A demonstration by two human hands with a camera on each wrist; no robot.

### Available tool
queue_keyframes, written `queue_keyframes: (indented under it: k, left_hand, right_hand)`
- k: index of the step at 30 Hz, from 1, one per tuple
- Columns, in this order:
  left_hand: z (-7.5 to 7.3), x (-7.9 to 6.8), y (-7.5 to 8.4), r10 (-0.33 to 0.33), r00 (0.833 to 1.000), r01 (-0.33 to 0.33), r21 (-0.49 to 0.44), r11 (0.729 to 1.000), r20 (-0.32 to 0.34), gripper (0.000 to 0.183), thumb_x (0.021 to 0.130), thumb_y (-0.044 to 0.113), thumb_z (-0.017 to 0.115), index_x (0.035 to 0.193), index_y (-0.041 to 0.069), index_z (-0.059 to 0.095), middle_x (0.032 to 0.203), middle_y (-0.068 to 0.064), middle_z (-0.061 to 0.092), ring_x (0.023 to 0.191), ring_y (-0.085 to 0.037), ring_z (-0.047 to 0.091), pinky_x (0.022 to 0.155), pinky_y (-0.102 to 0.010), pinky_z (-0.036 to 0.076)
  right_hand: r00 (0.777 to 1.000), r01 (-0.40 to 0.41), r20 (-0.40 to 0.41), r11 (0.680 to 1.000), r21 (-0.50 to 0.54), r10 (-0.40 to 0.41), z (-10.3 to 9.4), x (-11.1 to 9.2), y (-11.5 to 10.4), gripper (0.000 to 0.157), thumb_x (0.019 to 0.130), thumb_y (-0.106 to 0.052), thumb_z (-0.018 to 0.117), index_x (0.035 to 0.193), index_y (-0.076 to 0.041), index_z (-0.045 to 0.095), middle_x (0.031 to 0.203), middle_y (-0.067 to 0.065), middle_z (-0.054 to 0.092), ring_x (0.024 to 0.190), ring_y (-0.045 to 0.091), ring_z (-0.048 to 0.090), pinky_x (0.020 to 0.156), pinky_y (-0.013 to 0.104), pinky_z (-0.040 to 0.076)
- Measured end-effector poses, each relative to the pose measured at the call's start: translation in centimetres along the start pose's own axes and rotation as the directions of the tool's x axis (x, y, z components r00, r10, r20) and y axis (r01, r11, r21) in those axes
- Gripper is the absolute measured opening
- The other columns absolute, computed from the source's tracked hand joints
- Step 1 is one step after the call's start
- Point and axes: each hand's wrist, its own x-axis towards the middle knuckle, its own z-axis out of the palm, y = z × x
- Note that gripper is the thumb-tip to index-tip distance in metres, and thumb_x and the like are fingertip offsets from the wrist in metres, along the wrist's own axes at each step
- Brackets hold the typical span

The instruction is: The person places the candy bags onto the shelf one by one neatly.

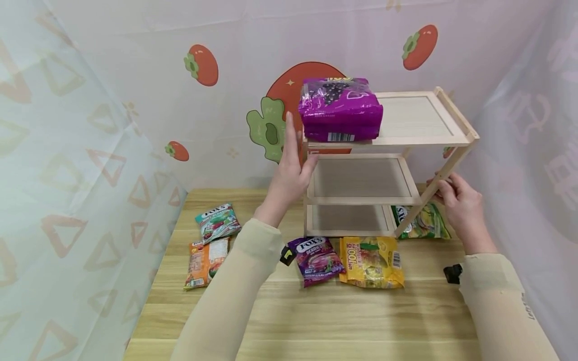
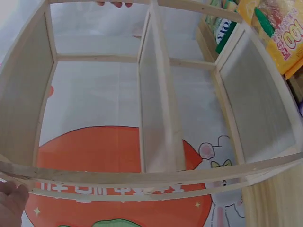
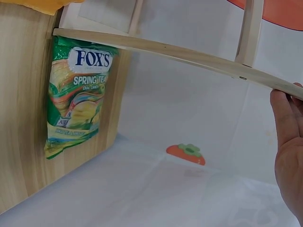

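- At the far left of the desk (image 1: 307, 321), a teal bag (image 1: 219, 223) reads "FOX'S" and "Mint Blossom"; its lower edge meets an orange bag (image 1: 206, 265) whose print is too small to read.
- The left hand (image 1: 289, 175) is raised at the left end of the wooden rack (image 1: 415, 118), fingers straight, thumb apart from them.
- A purple bag (image 1: 316, 261) in front of the rack reads "FOX'S" and "Berries".
- Above it, on the left end of the rack's top tier, sits a purple packet (image 1: 340, 110) with printed dark grapes and a barcode; its yellow lettering is cut off at the upper edge.
- The three-tier rack is on the desk at right of centre, in front of the persimmon-printed backdrop (image 1: 253, 40).
- A yellow bag (image 1: 372, 263) with "100" and a barcode lies beside the "Berries" one.
- The rack's right front post partly covers a green bag (image 1: 424, 220) reading "FOX'S", "Spring Tea", "Oval Candy".
- At far right, the right hand (image 1: 462, 208) has its fingers clamped on that post.
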Motion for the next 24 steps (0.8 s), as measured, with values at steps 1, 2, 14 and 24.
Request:
queue_keyframes:
  k: [1, 2, 14, 24]
  left_hand:
    - [0.0, -0.3, -0.2, -0.028, 0.999, 0.028, 0.000, 1.000, 0.017, 0.091, 0.105, 0.011, 0.055, 0.162, 0.009, -0.016, 0.172, -0.001, -0.011, 0.157, -0.021, 0.014, 0.126, -0.035, 0.020]
    - [0.1, -0.5, -0.4, -0.051, 0.998, 0.051, 0.000, 0.999, 0.032, 0.093, 0.105, 0.012, 0.056, 0.161, 0.010, -0.018, 0.172, -0.001, -0.011, 0.157, -0.024, 0.018, 0.125, -0.038, 0.024]
    - [0.7, -2.4, -2.2, -0.255, 0.963, 0.259, -0.033, 0.965, 0.082, 0.090, 0.101, 0.017, 0.064, 0.166, 0.020, 0.002, 0.145, -0.016, 0.058, 0.115, -0.028, 0.066, 0.100, -0.041, 0.054]
    - [0.9, -3.4, -3.2, -0.297, 0.954, 0.296, 0.023, 0.955, 0.038, 0.039, 0.100, 0.004, 0.064, 0.139, 0.002, 0.060, 0.125, -0.018, 0.071, 0.116, -0.027, 0.070, 0.097, -0.031, 0.056]
  right_hand:
    - [1.000, -0.001, 0.001, 1.000, -0.003, 0.001, 0.0, 0.0, 0.0, 0.043, 0.108, -0.036, 0.046, 0.138, -0.006, 0.056, 0.116, -0.001, 0.072, 0.092, -0.019, 0.058, 0.080, 0.007, 0.051]
    - [1.000, -0.002, 0.002, 1.000, -0.003, 0.002, 0.0, 0.0, 0.0, 0.043, 0.108, -0.036, 0.046, 0.138, -0.006, 0.056, 0.115, -0.004, 0.071, 0.092, -0.019, 0.058, 0.080, 0.007, 0.051]
    - [1.000, -0.001, 0.007, 1.000, -0.021, 0.001, 0.0, -0.2, -0.1, 0.045, 0.108, -0.038, 0.045, 0.138, -0.007, 0.056, 0.119, 0.004, 0.071, 0.095, -0.019, 0.057, 0.082, 0.008, 0.051]
    - [0.999, 0.032, -0.020, 0.999, 0.003, -0.032, 0.2, 0.1, 0.1, 0.041, 0.108, -0.034, 0.047, 0.137, -0.006, 0.058, 0.110, -0.015, 0.069, 0.091, -0.022, 0.056, 0.082, 0.008, 0.051]
